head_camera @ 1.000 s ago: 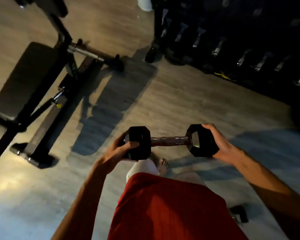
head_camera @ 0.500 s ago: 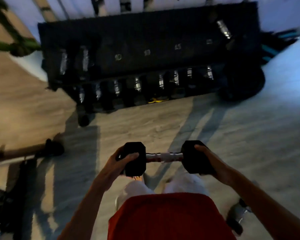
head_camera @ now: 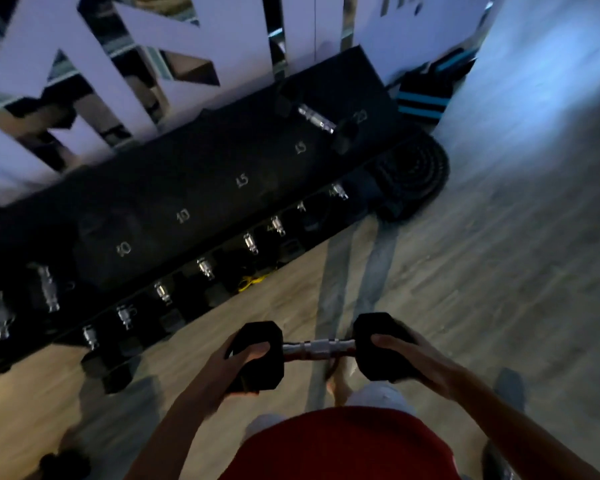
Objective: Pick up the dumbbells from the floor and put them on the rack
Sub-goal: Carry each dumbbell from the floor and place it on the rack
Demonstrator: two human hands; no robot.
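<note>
I hold a black hex dumbbell (head_camera: 317, 348) level in front of my waist, its chrome handle bare between the two heads. My left hand (head_camera: 238, 358) wraps the left head and my right hand (head_camera: 400, 351) wraps the right head. The black rack (head_camera: 187, 188) runs diagonally ahead of me, from lower left to upper right. Its top shelf bears white weight numbers and is mostly bare, with one dumbbell (head_camera: 314, 119) near the right end and two (head_camera: 45, 289) at the left. The lower tier holds several dumbbells (head_camera: 250, 242) in a row.
A rolled black mat (head_camera: 413, 174) and a black block with blue stripes (head_camera: 421, 100) sit past the rack's right end. A white wall with mirror strips stands behind the rack. Wooden floor lies between me and the rack. Dark objects rest on the floor at lower left (head_camera: 63, 464) and lower right (head_camera: 499, 459).
The view has swung from the bench to the rack, which now looks closer and more tilted. Both hands keep the same hold on the dumbbell.
</note>
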